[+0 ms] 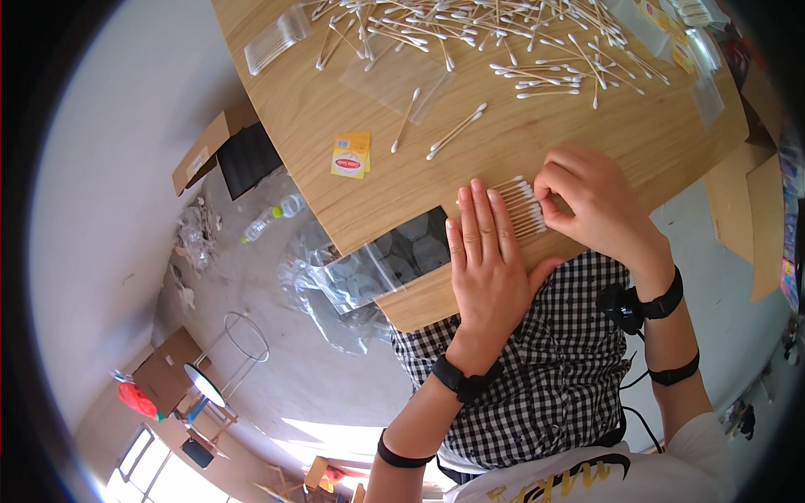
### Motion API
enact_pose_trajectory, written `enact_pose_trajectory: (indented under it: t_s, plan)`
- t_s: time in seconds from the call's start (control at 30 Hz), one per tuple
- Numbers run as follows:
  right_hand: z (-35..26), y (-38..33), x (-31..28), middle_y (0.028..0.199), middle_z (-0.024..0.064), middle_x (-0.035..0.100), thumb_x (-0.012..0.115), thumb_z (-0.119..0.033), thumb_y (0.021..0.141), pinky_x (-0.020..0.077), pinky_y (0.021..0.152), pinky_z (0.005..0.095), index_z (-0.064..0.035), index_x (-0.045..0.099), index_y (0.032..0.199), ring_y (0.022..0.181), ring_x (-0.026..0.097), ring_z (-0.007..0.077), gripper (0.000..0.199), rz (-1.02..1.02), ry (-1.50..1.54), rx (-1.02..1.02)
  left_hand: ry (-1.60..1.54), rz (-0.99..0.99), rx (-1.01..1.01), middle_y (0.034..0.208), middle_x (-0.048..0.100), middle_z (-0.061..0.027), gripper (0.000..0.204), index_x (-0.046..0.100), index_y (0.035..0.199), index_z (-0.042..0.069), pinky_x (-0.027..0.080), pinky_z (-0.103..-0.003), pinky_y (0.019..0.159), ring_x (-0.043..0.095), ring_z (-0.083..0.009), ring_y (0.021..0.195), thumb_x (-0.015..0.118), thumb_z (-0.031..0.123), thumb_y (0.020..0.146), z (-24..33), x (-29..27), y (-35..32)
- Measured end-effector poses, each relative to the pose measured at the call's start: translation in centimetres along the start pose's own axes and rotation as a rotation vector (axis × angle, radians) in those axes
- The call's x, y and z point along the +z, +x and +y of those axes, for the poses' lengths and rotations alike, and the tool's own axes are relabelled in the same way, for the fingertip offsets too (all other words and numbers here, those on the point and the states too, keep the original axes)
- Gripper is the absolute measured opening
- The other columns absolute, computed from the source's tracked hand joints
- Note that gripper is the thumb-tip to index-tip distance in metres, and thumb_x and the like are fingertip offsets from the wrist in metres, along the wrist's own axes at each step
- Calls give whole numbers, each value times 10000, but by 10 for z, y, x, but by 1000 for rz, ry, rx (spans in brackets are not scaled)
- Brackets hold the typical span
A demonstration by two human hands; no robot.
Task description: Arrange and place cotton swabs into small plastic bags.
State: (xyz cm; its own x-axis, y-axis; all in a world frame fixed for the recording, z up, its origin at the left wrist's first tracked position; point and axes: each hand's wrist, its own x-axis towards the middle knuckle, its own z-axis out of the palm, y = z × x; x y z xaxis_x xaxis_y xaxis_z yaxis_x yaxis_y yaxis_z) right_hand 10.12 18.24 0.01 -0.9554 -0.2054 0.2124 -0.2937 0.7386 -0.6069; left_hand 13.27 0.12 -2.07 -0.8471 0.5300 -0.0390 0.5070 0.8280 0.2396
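On the near part of the wooden table, a row of cotton swabs (523,210) lies side by side, white tips toward the right. My left hand (486,268) rests flat over the left part of that row, fingers stretched out and thumb apart. At the row's right end my right hand (594,194) is curled, thumb and index finger close to the white tips; whether a swab is between them is hidden. Farther off lie a pair of loose swabs (456,132) and a single swab (406,121). A big scattered pile of swabs (470,18) covers the far side.
Yellow printed cards (349,158) lie left of the loose swabs. A clear flat bag (402,80) is beyond them, and a filled swab bag (277,40) sits at the far left. Clear plastic with a dark panel (411,247) overlaps the near edge. Cardboard boxes (220,142) flank the table.
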Motion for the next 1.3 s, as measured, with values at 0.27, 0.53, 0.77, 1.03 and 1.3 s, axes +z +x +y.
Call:
enact_pose_trajectory:
  t_s: [0.27,0.53,0.77,1.03,1.3]
  plan:
    - [19,-48,-34,765,58,552,648,70,730,471,622,341,-45,521,788,713,579,226,181,86,-2,327,-37,40,8,1541,231,-334,1127,242,1457,-154,210,-562,1163,198,-450,1462,599,685,794,-2,-1,1]
    - [-8,-16,2,819,90,590,654,-18,805,493,715,383,-32,547,869,813,596,285,126,149,37,71,-48,51,12,1541,236,-331,1140,230,1463,-149,201,-563,1166,197,-451,1461,609,688,788,-1,3,1]
    - [0,-23,-1,850,108,600,586,-13,843,485,708,411,-30,517,927,798,591,313,110,5,43,149,-16,47,15,1546,221,-331,1147,210,1468,-149,189,-556,1173,186,-443,1467,609,686,791,-2,3,0]
    - [-11,-19,6,875,109,606,596,-7,861,484,711,410,-32,523,950,822,605,306,118,99,117,123,-32,58,12,1538,234,-334,1145,204,1467,-153,192,-558,1172,196,-448,1462,603,687,798,-3,3,0]
    - [3,-38,1,889,121,608,569,10,881,485,728,401,-29,506,959,840,605,320,108,47,27,207,-6,53,17,1533,237,-340,1124,209,1465,-154,195,-557,1173,198,-452,1460,597,676,814,-2,4,0]
